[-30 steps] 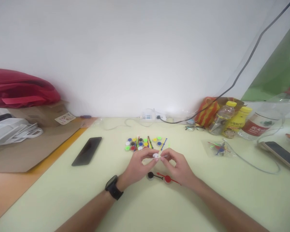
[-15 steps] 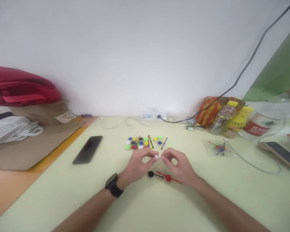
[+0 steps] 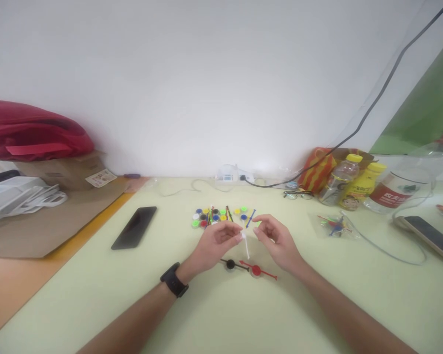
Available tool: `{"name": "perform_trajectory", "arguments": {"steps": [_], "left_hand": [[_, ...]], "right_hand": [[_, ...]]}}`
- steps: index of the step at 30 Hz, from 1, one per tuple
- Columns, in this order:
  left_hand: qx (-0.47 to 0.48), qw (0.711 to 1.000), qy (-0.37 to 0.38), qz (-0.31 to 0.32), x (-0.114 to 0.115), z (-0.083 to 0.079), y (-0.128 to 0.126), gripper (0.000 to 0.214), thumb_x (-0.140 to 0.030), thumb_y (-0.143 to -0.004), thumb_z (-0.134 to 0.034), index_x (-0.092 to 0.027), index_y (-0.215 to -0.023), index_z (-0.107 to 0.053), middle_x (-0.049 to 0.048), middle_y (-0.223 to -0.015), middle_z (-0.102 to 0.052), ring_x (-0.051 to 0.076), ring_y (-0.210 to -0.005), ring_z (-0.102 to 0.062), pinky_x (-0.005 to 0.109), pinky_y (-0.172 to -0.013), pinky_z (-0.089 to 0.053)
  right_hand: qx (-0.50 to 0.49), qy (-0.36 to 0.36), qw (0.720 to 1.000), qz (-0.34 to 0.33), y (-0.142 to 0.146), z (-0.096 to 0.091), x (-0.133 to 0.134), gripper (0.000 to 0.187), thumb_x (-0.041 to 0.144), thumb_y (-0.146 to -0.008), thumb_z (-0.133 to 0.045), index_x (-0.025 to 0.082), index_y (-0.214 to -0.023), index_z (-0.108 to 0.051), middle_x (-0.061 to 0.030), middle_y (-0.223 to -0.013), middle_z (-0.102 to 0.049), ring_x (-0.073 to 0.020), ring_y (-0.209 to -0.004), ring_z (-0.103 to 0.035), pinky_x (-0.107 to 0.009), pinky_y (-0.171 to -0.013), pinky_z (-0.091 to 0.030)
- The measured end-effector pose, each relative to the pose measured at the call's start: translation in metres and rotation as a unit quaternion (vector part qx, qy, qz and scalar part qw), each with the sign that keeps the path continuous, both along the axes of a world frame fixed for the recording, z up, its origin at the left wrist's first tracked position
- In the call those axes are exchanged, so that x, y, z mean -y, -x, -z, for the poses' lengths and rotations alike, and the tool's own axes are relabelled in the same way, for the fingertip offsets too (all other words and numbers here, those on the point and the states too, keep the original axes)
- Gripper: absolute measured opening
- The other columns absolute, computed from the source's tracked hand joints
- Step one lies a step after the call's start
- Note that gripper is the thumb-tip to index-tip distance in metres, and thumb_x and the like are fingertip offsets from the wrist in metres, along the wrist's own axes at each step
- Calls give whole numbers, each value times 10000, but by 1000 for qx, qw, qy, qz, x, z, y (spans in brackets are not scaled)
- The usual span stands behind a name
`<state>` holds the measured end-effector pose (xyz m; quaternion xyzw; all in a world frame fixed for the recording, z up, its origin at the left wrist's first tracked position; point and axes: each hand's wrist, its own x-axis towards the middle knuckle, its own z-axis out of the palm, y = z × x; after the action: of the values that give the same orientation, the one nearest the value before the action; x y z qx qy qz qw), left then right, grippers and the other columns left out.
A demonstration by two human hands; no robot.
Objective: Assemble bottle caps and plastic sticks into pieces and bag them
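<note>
Note white stick (image 3: 246,248) gripped by left hand (image 3: 219,243), long axis near-to-far, just left of right hand (image 3: 279,243) with empty fingers parted.

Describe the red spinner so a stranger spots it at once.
On the pale green table, look just below the left hand and right hand. The red spinner, a disc crossed by an arrow, lies there; its colour and place on the right set it apart from the black spinner.
</note>
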<state>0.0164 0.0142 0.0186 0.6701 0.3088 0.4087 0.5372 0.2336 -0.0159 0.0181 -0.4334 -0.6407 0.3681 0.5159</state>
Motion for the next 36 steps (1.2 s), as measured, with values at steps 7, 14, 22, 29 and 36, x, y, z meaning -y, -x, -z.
{"name": "perform_trajectory", "arguments": {"steps": [7,14,22,29,36], "left_hand": [[28,998,51,2,0,-1,-1,275,-358,-886,-784,-155,-1056,-712,77,-988,-719,189,-918,-690,349,-882,-591],[27,999,37,-24,0,2,-1,281,-367,-872,-797,-163,-1050,-723,80,-995,-730,197,-920,-691,336,-854,-590],[46,997,52,-23,0,0,-2,270,-353,-870,-803,-160,-1043,-729,78,-964,-736,187,-881,-698,325,-841,-583],[170,972,156,-48,-9,-10,7,276,-334,-851,-830,-157,-1049,-755,56,-928,-716,144,-855,-682,261,-839,-563],[267,932,239,-49,-19,-5,12,191,-291,-857,-829,-130,-938,-766,38,-922,-713,93,-847,-672,174,-834,-563]], "right_hand": [[-37,-17,999,-12,5,4,8,553,487,-1050,-443,297,-1544,-282,5,-886,-546,-153,-652,-457,-289,-630,-417],[18,85,985,-152,-5,-2,2,676,561,-1046,-379,221,-463,-341,33,-479,-281,-121,-487,-272,-314,-535,-275],[14,63,996,-64,-1,-6,3,549,639,-956,-540,200,-628,-505,41,-565,-382,-117,-537,-323,-289,-533,-243],[18,66,997,-20,-1,3,-1,521,613,-971,-533,193,-662,-531,42,-564,-413,-108,-510,-336,-273,-504,-244],[90,42,995,-9,-4,13,-7,422,528,-999,-509,199,-744,-572,20,-629,-482,-142,-573,-432,-281,-549,-341]]}}
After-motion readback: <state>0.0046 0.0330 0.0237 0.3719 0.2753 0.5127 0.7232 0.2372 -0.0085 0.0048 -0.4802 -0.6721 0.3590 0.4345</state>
